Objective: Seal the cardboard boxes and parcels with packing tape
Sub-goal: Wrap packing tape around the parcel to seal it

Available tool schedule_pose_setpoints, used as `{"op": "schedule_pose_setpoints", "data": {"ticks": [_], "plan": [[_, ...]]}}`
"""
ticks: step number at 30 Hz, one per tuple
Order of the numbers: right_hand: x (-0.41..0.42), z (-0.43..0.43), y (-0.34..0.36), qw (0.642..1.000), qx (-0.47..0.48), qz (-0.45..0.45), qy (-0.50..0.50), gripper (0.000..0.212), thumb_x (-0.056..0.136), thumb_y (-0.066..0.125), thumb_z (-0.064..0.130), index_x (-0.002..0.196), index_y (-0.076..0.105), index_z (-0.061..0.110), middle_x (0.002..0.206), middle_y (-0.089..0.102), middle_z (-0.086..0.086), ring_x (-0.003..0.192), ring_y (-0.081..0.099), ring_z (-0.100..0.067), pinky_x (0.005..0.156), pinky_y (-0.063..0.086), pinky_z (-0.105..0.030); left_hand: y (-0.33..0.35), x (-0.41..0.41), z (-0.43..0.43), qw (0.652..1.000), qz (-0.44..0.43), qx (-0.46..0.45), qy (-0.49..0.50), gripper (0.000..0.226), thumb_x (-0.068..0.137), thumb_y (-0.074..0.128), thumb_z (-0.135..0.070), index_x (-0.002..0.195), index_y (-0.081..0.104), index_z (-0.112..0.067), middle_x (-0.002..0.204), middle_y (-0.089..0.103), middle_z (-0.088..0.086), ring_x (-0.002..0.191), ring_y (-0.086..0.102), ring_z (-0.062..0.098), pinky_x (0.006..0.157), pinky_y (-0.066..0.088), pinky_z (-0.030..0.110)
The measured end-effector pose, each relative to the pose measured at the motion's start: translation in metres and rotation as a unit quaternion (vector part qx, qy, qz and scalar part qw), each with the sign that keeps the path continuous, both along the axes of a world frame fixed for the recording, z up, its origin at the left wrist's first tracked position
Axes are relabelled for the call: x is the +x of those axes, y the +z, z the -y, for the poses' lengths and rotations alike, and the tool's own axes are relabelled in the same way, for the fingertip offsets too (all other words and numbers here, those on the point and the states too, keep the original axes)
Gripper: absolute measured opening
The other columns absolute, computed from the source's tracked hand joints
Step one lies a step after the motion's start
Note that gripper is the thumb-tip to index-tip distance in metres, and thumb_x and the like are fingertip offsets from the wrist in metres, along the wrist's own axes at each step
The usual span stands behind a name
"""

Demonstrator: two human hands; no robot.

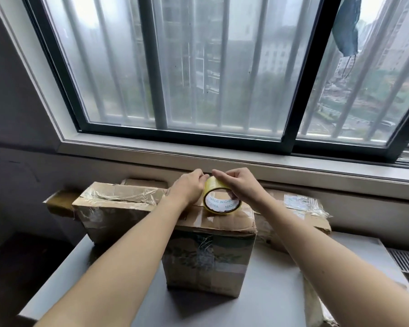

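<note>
— One tape roll (222,197), standing on edge atop the middle box (210,251). It should be light, with a stiff cardboard core and slick yellowish film.
— Where to hold it?
— Over the rim, as the right hand (236,182) does; its grip is closed round the roll. The left hand (189,187) pinches the top rim (hunting the loose end, I'd guess).
— Around it?
— Another creased, film-patched box (113,204) sits beside it on a smooth grey worktop (269,291).

The left hand (189,186), right hand (240,185) and both forearms (132,251) are bare.
</note>
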State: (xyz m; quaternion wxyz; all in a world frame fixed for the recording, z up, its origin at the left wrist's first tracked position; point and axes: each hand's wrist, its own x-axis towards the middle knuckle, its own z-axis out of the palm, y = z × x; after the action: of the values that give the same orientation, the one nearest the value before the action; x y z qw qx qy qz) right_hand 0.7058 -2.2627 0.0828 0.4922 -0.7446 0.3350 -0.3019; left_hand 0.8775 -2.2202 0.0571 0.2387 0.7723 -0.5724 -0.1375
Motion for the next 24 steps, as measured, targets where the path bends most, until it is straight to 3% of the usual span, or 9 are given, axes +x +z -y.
{"op": "schedule_pose_setpoints", "data": {"ticks": [3,5,8,11,15,20,22,24], "plan": [[-0.009,0.001,-0.017,0.991,0.107,0.066,-0.035,0.048,0.084,0.07,0.056,0.07,0.064,0.01,0.061,0.055,-0.003,0.056,0.051,-0.014,0.057,0.039,-0.025,-0.022,0.005,0.007,0.994,0.088,0.07,0.011,0.029,0.096,0.038,-0.046,0.108,0.056,-0.028,0.118,0.068,0.005,0.11,0.059,0.035,0.084,0.041,0.04],[-0.005,-0.002,-0.024,0.99,0.12,0.049,-0.048,0.054,0.083,0.066,0.065,0.066,0.06,0.014,0.064,0.055,-0.006,0.061,0.051,-0.02,0.062,0.041,-0.028,-0.028,0.013,0.003,0.98,0.165,0.111,-0.003,0.036,0.088,0.038,-0.049,0.116,0.055,-0.032,0.122,0.067,0.001,0.114,0.06,0.032,0.089,0.041,0.04],[0.006,-0.007,-0.021,0.992,0.113,0.048,-0.029,0.057,0.085,0.065,0.065,0.062,0.052,0.015,0.063,0.046,-0.009,0.061,0.045,-0.024,0.06,0.036,-0.03,-0.028,0.012,0.004,0.969,0.211,0.124,-0.015,0.032,0.091,0.039,-0.044,0.111,0.058,-0.029,0.121,0.067,0.001,0.115,0.059,0.028,0.088,0.036,0.041],[-0.004,-0.001,-0.003,0.998,0.034,0.031,-0.043,0.058,0.095,0.065,0.043,0.049,0.039,0.019,0.049,0.03,0.0,0.047,0.026,-0.015,0.046,0.022,-0.026,-0.029,0.009,0.005,0.977,0.188,0.098,-0.003,0.044,0.1,0.027,-0.045,0.109,0.065,-0.025,0.122,0.068,0.005,0.116,0.058,0.03,0.093,0.035,0.042],[-0.045,0.022,0.015,0.993,-0.079,-0.067,-0.062,0.06,0.097,0.062,0.036,0.049,0.029,0.021,0.048,0.023,0.003,0.043,0.016,-0.012,0.049,0.018,-0.032,-0.03,0.008,0.005,0.982,0.171,0.079,0.013,0.064,0.105,0.015,-0.051,0.113,0.07,-0.018,0.125,0.067,0.009,0.119,0.057,0.031,0.104,0.034,0.044],[-0.055,0.025,0.006,0.995,-0.083,-0.038,-0.039,0.052,0.098,0.06,0.03,0.052,0.038,0.019,0.052,0.029,0.001,0.046,0.023,-0.011,0.053,0.021,-0.032,-0.023,0.002,0.003,0.987,0.15,0.059,0.024,0.054,0.105,0.023,-0.047,0.085,0.065,-0.02,0.106,0.07,0.005,0.108,0.06,0.03,0.098,0.037,0.043],[-0.058,0.026,-0.001,0.998,-0.052,-0.004,-0.039,0.05,0.099,0.06,0.028,0.054,0.04,0.017,0.053,0.029,-0.001,0.048,0.023,-0.012,0.051,0.021,-0.032,-0.015,-0.011,0.004,0.99,0.14,0.028,0.012,0.051,0.105,0.029,-0.046,0.075,0.06,-0.019,0.087,0.066,0.002,0.098,0.061,0.03,0.091,0.037,0.042],[-0.062,0.028,-0.007,0.998,0.012,0.045,-0.048,0.045,0.098,0.062,0.031,0.058,0.05,0.013,0.057,0.033,-0.004,0.051,0.029,-0.015,0.05,0.024,-0.03,-0.007,-0.03,0.012,0.992,0.119,0.023,-0.02,0.049,0.104,0.031,-0.049,0.076,0.059,-0.02,0.089,0.067,0.003,0.095,0.06,0.028,0.089,0.039,0.041]]}}
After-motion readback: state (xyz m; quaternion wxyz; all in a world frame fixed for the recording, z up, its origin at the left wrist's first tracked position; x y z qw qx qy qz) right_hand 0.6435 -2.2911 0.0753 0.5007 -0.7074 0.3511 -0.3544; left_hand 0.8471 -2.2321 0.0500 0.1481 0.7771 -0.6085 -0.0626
